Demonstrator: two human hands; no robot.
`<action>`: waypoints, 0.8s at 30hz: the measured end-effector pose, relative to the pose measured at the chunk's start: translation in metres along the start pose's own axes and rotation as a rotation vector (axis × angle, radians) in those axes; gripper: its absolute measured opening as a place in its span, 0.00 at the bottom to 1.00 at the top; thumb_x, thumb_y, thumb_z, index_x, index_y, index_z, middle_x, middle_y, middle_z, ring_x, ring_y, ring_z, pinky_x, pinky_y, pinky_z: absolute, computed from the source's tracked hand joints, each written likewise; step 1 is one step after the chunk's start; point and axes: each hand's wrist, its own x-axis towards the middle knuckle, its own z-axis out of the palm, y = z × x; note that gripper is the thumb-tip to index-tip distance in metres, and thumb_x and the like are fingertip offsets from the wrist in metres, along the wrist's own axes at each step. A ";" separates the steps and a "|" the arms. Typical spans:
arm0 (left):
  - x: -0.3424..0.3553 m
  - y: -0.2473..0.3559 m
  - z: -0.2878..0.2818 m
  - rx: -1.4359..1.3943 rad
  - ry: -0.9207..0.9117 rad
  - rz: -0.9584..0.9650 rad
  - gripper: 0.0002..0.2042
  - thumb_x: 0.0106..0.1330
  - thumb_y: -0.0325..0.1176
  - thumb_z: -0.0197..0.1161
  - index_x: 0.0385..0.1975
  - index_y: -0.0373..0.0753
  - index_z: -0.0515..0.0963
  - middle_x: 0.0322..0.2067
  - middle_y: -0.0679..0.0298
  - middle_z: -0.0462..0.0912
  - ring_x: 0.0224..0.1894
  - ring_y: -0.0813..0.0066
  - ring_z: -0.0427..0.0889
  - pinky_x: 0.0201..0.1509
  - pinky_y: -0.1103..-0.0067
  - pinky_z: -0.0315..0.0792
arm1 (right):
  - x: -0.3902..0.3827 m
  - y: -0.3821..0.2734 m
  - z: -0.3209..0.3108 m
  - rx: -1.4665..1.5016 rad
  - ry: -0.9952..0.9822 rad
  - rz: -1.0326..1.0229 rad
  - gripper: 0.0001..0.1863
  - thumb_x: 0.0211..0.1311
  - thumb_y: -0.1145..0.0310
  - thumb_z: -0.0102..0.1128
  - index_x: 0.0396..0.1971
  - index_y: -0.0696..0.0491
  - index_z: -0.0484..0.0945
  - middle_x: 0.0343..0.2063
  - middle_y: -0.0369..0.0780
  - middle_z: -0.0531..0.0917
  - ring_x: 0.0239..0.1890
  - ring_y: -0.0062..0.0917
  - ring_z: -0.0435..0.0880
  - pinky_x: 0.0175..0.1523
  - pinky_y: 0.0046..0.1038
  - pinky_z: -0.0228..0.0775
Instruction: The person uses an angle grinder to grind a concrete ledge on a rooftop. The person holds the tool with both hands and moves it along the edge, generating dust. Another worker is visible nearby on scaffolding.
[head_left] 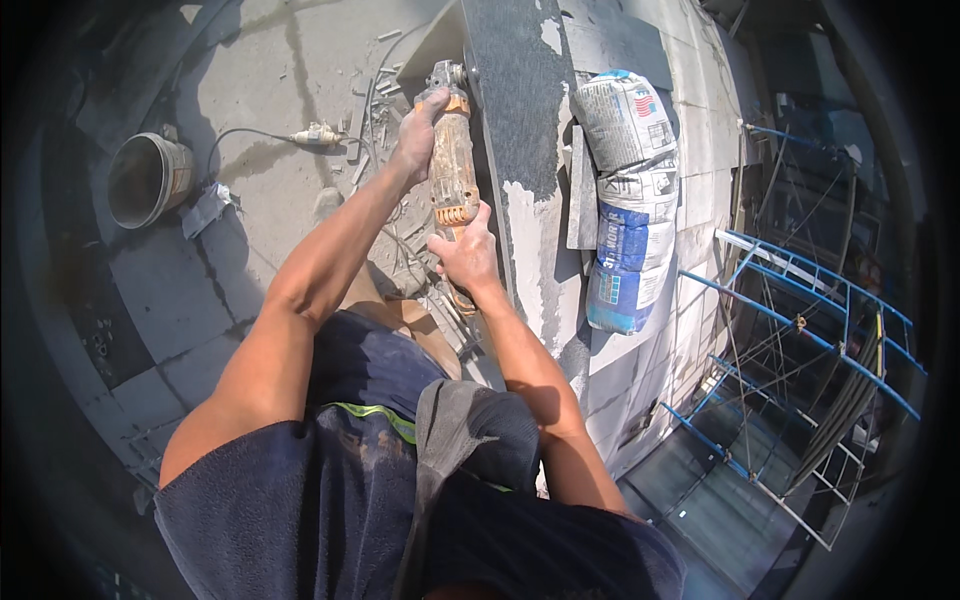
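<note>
Both my hands hold a dusty orange angle grinder (454, 165) that lies lengthwise away from me. My left hand (418, 140) is wrapped round its front end, close to the metal gear head. Farther back, my right hand (469, 250) grips the rear of the body, by the orange vents. The grinder's head is against or very near the left edge of a dark grey slab (512, 95); whether the disc touches it I cannot tell. Pale dust or worn patches mark the slab's near part.
A white and blue bag (628, 205) lies right of the slab. At left stand a bucket (150, 180) and a crumpled wrapper (209, 211). A cable with a pale connector (316, 134) crosses the floor among broken offcuts (383, 98). Blue scaffolding (790, 275) rises at right.
</note>
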 end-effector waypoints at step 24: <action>-0.027 -0.010 0.009 -0.005 0.021 0.013 0.22 0.71 0.54 0.59 0.44 0.36 0.76 0.26 0.60 0.81 0.21 0.70 0.83 0.24 0.73 0.81 | -0.018 0.021 -0.003 0.111 -0.012 -0.078 0.43 0.51 0.71 0.67 0.62 0.66 0.50 0.29 0.55 0.85 0.23 0.42 0.87 0.29 0.37 0.81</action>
